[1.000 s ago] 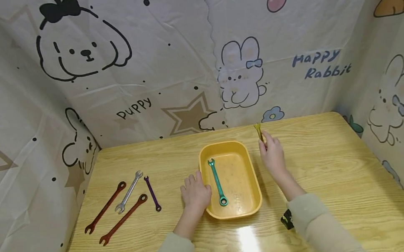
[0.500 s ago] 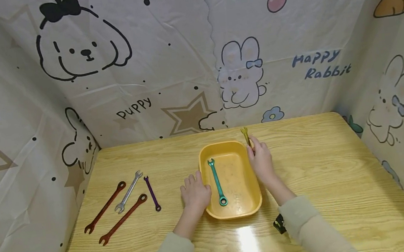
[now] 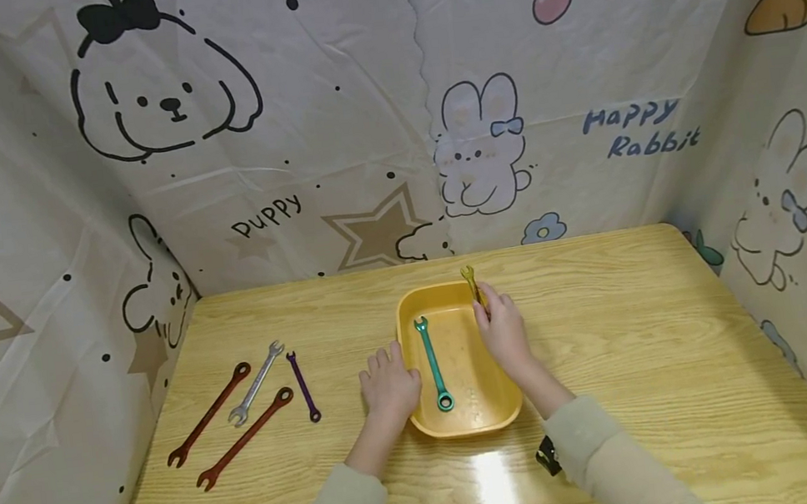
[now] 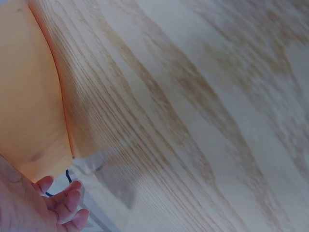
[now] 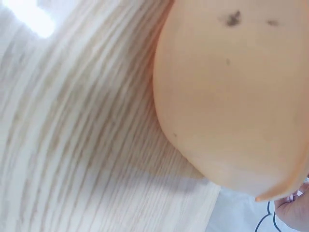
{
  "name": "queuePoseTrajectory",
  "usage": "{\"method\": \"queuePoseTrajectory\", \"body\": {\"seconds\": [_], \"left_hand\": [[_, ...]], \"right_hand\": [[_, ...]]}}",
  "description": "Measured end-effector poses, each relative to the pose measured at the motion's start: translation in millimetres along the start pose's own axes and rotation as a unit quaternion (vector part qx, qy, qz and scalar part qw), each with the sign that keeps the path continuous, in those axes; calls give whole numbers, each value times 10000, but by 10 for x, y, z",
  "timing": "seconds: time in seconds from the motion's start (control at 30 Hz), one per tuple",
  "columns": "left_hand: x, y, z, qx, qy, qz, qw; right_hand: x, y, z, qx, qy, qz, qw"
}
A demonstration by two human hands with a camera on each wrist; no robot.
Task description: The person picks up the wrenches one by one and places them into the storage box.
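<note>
My right hand (image 3: pixel 507 340) holds a small yellow wrench (image 3: pixel 469 275) over the right side of a yellow plastic tray (image 3: pixel 468 429). The wrench's open end points away from me, its lower part hidden by the fingers. Inside the tray lies a green wrench (image 3: pixel 434 366) along the left side. At the tray's left rim my left hand (image 3: pixel 389 384) rests with relaxed fingers, its thumb at the edge. In the left wrist view, that hand (image 4: pixel 53 205) shows beside the tray wall (image 4: pixel 31 96). The right wrist view shows mostly the tray wall (image 5: pixel 236 96), with the right hand (image 5: pixel 294 212) at the corner.
Left of the tray lie two red-brown wrenches (image 3: pixel 209 416) (image 3: pixel 245 439), a silver wrench (image 3: pixel 257 385) and a purple wrench (image 3: pixel 304 388). The wooden table (image 3: pixel 654 322) is enclosed by printed cloth (image 3: pixel 337 83) at the back and sides.
My right hand has moved left with the yellow wrench, from right of the tray to over its right side. The left hand and the other wrenches stay put.
</note>
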State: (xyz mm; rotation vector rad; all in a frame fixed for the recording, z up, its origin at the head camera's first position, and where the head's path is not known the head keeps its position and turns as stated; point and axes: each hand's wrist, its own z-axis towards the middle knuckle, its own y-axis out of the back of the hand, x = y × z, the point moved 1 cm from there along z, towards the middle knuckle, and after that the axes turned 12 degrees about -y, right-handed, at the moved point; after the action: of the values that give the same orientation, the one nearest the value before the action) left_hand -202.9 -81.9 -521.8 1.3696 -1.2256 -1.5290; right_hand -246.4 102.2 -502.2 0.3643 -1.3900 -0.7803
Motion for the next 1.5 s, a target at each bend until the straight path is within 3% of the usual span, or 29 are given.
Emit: {"method": "queuePoseTrajectory", "body": {"seconds": [0.17, 0.5, 1.03, 1.5], "left_hand": [[1, 3, 0, -11, 6, -33, 10000], [-5, 17, 0, 5, 32, -29, 10000], [-5, 4, 1, -14, 56, -47, 10000], [-6, 0, -1, -34, 51, -6, 10000]], "right_hand": [[21, -69, -47, 48, 51, -55, 10000], [52, -193, -138, -113, 594, -76, 9981], [86, -356, -247, 256, 344, -602, 9973], [121, -482, -318, 356, 399, -983, 9937]]}}
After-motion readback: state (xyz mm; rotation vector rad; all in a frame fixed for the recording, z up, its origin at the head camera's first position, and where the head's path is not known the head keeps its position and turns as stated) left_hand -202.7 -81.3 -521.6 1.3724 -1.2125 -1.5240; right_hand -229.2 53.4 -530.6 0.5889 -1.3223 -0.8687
